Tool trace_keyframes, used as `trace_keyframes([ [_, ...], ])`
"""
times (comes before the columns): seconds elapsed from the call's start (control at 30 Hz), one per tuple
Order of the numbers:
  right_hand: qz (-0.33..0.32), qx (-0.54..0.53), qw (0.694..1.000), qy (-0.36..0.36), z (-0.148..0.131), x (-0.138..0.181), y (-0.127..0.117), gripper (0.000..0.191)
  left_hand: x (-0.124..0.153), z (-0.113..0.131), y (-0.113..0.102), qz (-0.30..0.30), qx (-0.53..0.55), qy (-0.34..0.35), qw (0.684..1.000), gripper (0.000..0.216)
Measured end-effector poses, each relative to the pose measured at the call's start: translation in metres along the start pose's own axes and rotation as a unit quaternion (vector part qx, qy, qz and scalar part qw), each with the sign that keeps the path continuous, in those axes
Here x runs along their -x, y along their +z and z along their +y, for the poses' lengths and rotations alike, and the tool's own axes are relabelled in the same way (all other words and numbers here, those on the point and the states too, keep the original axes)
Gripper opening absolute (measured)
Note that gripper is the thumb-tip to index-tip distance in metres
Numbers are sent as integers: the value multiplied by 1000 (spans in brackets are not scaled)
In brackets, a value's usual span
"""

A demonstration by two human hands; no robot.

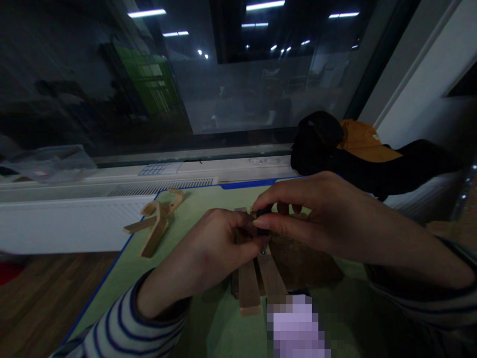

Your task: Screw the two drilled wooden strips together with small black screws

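Note:
Two pale wooden strips [249, 288] run side by side from under my fingers toward me, over a brown board [305, 261]. My left hand [212, 243] is closed over their far part, thumb and fingers drawn together; what exactly it grips is hidden. Between the thumb and index finger of my right hand [316, 216] is a small dark piece [264, 221], its kind unclear in the dim light. The two hands' fingertips nearly meet there. A tiny shiny metal part [263, 251] shows just below my left thumb.
Joined wooden pieces [158, 226], one curved, lie at the left of the green tabletop [194, 204] with blue edging. A radiator [93, 223] and windowsill stand behind. Dark clothing [421, 159] and an orange cap [363, 139] lie at right; a clear plastic box [55, 161] at left.

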State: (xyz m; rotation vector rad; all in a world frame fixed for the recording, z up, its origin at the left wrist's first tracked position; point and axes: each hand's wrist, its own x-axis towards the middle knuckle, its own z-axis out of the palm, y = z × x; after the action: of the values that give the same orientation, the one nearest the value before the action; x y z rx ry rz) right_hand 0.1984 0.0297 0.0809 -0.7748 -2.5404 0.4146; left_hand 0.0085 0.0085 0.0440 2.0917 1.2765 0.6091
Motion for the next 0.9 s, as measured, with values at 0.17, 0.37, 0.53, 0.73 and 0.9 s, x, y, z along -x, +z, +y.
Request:
trace_keyframes([
  [0.17, -3, 14, 1000, 3, 0, -1, -1, 19, -1, 1, -1, 31, -18, 13, 999, 13],
  [0.37, 2, 40, 999, 13, 1, 0, -1, 19, -1, 3, 0, 51, -24, 6, 998, 13],
  [0.53, 20, 30, 999, -1, 0, -1, 0, 20, -1, 4, -1, 57, -39, 17, 997, 13],
  [0.73, -17, -34, 999, -15, -5, 0, -4, 22, -1, 5, -2, 46, -34, 31, 998, 15],
  [0.9, -28, -39, 999, -9, -6, 0, -5, 21, -2, 3, 1, 51, -28, 29, 998, 14],
])
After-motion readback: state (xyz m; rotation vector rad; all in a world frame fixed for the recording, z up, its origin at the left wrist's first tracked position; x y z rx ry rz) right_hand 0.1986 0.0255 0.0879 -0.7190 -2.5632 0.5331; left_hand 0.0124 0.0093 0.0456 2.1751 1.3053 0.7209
